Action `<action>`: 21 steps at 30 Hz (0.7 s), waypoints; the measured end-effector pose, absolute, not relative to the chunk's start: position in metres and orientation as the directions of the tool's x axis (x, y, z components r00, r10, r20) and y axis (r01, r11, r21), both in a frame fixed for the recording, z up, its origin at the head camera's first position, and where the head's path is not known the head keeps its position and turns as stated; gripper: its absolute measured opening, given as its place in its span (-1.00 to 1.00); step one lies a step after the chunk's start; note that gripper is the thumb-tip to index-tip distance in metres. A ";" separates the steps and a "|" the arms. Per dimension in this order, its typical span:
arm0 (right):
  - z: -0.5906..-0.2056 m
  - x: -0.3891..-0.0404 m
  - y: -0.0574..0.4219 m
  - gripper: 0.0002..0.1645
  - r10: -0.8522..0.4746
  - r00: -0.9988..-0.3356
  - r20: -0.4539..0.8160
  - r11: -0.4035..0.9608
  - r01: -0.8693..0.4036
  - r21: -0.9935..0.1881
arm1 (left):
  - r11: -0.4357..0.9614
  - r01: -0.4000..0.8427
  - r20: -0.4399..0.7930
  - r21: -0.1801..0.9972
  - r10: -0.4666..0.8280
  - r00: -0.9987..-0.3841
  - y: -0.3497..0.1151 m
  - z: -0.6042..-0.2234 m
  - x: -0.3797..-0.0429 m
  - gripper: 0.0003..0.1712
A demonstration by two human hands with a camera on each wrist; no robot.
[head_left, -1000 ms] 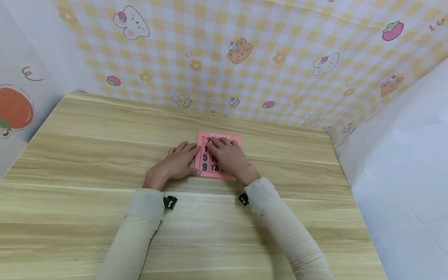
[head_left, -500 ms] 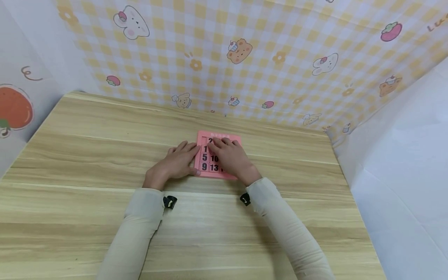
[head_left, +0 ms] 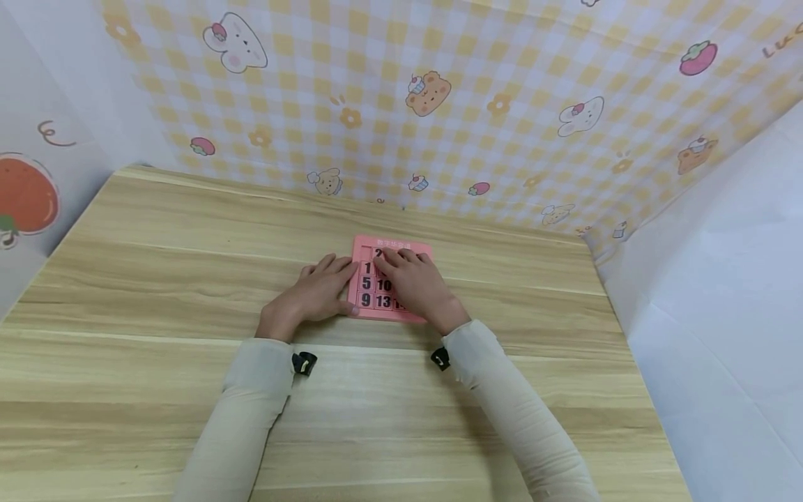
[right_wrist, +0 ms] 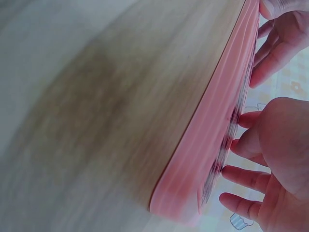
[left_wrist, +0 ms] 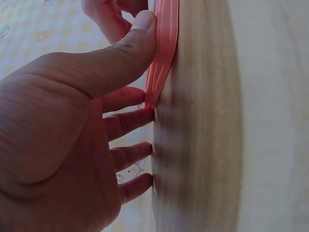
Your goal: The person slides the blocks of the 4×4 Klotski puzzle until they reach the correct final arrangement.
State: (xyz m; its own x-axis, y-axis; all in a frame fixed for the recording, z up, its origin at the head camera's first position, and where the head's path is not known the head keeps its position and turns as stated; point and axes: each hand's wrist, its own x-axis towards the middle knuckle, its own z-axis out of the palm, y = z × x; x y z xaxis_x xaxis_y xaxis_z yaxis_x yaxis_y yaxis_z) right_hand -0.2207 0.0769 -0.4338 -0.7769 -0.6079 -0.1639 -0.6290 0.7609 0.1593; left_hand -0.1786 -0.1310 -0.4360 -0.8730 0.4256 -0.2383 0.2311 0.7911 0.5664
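A pink number slide puzzle (head_left: 390,315) lies flat on the table, black numerals on its tiles. At its top-left corner is a gap (head_left: 366,254) with no tile, beside the 2 tile (head_left: 378,253). My left hand (head_left: 316,291) lies along the puzzle's left edge. Its thumb (left_wrist: 144,21) touches the near part of the frame, and the other fingers spread out at the side. Over the tiles reaches my right hand (head_left: 417,282), palm down, fingertips (right_wrist: 241,118) on or just over the upper rows. It hides the right-hand tiles.
The puzzle sits on a wood-grain table (head_left: 364,418), toward its back edge. A checked cloth with cartoon prints (head_left: 376,84) hangs behind it. White sheeting (head_left: 721,300) borders the right side. Dark wrist devices (head_left: 304,363) show at both cuffs.
The 2 tile has slid to the right, leaving the gap in the top-left corner. My right hand has shifted slightly right with it. My left hand has stayed in place.
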 end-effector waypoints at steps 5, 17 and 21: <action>-0.435 -0.221 0.078 -0.44 -0.604 -0.781 -0.157 0.764 -0.624 0.167 | 0.792 0.231 -0.238 0.566 0.425 -0.873 -0.131 -0.435 -0.179 0.03; -0.433 -0.221 0.080 -0.44 -0.588 -0.790 -0.176 0.775 -0.612 0.156 | 0.794 0.235 -0.234 0.561 0.424 -0.875 -0.131 -0.436 -0.178 0.04; -0.434 -0.222 0.082 -0.44 -0.582 -0.793 -0.180 0.781 -0.607 0.150 | 0.795 0.236 -0.234 0.559 0.425 -0.875 -0.130 -0.436 -0.178 0.05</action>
